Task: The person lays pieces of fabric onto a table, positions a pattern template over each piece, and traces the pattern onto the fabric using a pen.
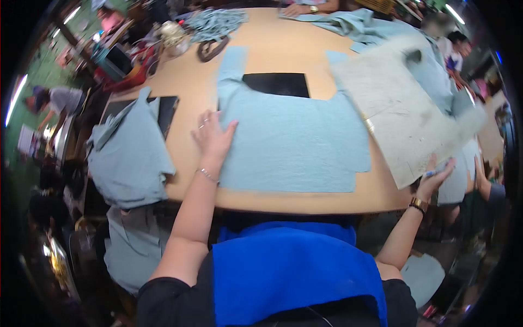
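A light blue cut fabric piece (294,141) lies flat on the tan table (272,201), partly over a black sheet (277,84). My left hand (213,132) rests at the fabric's left edge, fingers spread. A pale, stained pattern sheet (392,120) is tilted at the right of the fabric, its upper part blurred. At the sheet's lower edge is my right hand (435,180), its fingers bent round a small blue-and-white item (431,173) that looks like a pen. Whether this hand also grips the sheet is unclear.
Blue fabric (128,155) hangs over the table's left edge, with a black sheet (168,111) beneath. More fabric (218,23) and a dark strap (211,50) lie at the far left. A co-worker's hand (297,10) rests at the far edge; another person's hand (482,177) is at right.
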A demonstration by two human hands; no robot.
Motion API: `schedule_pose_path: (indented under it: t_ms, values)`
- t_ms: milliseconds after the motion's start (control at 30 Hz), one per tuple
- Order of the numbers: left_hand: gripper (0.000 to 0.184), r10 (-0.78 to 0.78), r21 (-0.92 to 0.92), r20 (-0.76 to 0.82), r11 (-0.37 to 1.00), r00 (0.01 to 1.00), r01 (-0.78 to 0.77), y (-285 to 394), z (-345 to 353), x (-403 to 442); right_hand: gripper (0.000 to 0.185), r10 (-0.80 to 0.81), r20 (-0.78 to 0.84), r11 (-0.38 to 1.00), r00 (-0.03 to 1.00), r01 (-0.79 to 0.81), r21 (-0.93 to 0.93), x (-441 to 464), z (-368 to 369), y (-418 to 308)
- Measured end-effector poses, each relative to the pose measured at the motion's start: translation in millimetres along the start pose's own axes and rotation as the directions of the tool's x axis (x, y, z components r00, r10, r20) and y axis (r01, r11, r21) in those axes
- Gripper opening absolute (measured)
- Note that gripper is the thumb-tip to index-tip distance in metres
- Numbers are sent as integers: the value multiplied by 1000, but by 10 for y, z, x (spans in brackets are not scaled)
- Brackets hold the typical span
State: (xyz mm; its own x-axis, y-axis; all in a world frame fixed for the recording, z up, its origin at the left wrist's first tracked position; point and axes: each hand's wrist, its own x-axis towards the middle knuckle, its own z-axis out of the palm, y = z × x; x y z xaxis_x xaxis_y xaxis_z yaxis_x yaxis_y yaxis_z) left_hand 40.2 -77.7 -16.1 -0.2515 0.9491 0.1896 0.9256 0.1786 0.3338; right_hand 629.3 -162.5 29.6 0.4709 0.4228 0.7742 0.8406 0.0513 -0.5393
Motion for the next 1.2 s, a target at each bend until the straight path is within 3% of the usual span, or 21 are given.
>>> schedule_pose_path:
  t_ms: [33,133,167,200,233,267,300,333,400,433,500,567,600,633,767,800,900,1000,1067,1100,1200]
  values:
    - [50,32,-51,-26,998,999,-34,-51,9,22,61,-92,-53,989,994,85,-119,-22,54,-50]
    - [33,-39,-463,-28,886,999,22,-2,-101,14,65,-196,-30,980,980,195,-25,-192,471,-425]
    - [32,-113,-634,-23,770,993,73,-30,-143,26,63,-207,112,976,972,213,-53,-265,565,-612]
    - [33,-133,-721,-107,692,985,16,-124,-144,105,61,126,186,829,974,-207,520,-302,716,-671]
    - [35,-151,-790,-195,609,969,-64,-340,-197,166,59,158,344,707,926,-349,615,-395,843,-789]
    - [39,-319,-842,-178,539,931,24,-513,-442,149,58,185,492,568,851,-501,653,-488,975,-905]
    - [43,-470,-889,-151,450,870,89,-609,-749,122,56,10,549,814,836,-326,481,-651,1018,-1106]
    - [48,-514,-846,-219,523,829,101,-790,-1137,-8,54,-147,614,953,775,-54,297,-779,1031,-1266]
    - [59,-558,-744,-362,656,747,129,-1668,-1594,-262,52,-180,731,944,658,-93,315,-966,1123,-1384]
    - [58,-610,-780,-323,605,723,162,-1798,-1967,-529,51,-187,779,943,599,-113,313,-1029,1168,-1370]
    - [47,-701,-706,-538,678,469,203,-3024,-2197,-987,49,-247,785,940,568,-54,336,-1089,1251,-1251]
    - [49,-812,-754,-516,582,273,306,-3125,-2587,-1694,48,-245,797,951,553,-21,307,-1092,1268,-1187]
    - [44,-791,-763,-586,612,178,208,-3191,-2616,-1980,46,-221,810,960,543,-27,280,-1067,1237,-1247]
    - [41,-788,-724,-610,596,80,348,-3672,-2605,-2391,45,-221,808,959,546,-30,282,-1077,1245,-1247]
    - [44,-762,-743,-643,595,-79,307,-4484,-2392,-3623,45,-204,826,972,525,10,234,-1040,1209,-1339]
    - [43,-709,-670,-695,577,-121,467,-4604,-2327,-3875,45,-194,836,978,514,32,207,-1019,1189,-1382]
    - [48,-706,-489,-700,369,-104,790,-4721,-2287,-4393,43,-237,797,954,555,-23,299,-1073,1258,-1201]
    - [71,-602,-232,-754,-131,-263,964,-4571,-2151,-4072,42,-243,781,954,575,-2,299,-1079,1251,-1209]
    - [61,-484,63,-838,373,253,926,-4662,-2062,-3719,43,-218,789,968,574,21,252,-1065,1224,-1265]
    - [55,-484,130,-748,565,455,815,-4716,-1946,-3470,43,-205,794,973,572,32,229,-1060,1215,-1285]
    - [43,-114,169,-444,964,889,208,-3481,-1790,-2092,43,-191,788,976,585,25,218,-1067,1200,-1320]
